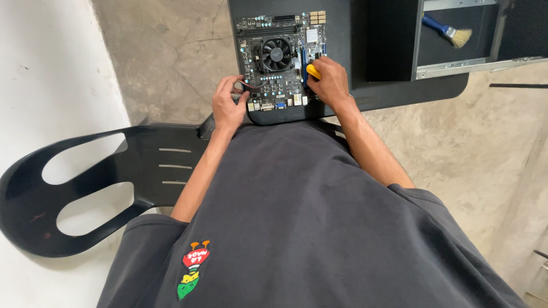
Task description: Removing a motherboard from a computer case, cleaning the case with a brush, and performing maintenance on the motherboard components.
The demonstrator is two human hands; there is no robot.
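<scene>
Dark green computer motherboard with black cooling fan [278, 63] lies flat on black table [354, 57], between both hands. Left hand [228, 105] pinches board's near-left corner. Right hand [328, 80] clenched round yellow-handled screwdriver [313, 71], tip on board's right edge. Blue-handled brush [448, 31] well apart, far right.

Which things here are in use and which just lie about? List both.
In use: circuit board, yellow-handled tool in the right hand, left hand at the board's edge.
Lying about: brush, open metal case, black chair.
</scene>
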